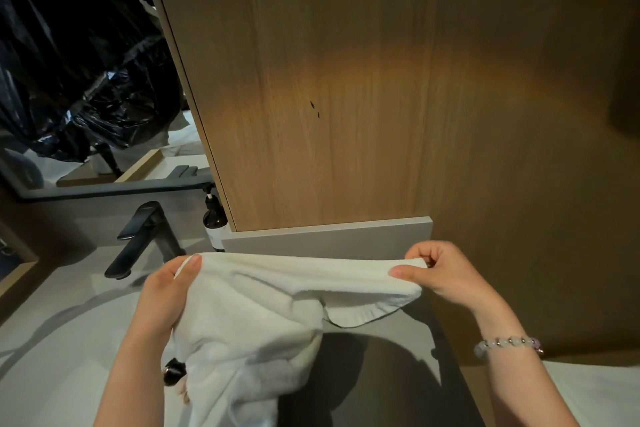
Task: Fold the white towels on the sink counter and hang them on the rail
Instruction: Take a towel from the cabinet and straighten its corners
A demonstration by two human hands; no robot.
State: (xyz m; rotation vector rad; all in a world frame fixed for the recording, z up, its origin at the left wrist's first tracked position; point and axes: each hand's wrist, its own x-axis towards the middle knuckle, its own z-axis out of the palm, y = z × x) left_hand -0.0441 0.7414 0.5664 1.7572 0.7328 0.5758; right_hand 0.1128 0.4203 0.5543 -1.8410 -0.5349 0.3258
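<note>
Head view, looking down, close over counter [391, 350].

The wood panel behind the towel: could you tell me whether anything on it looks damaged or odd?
Two small dark marks sit on the wood panel near its middle, above the white towel; chips or stains, I cannot tell. Nothing else stands out.
</note>
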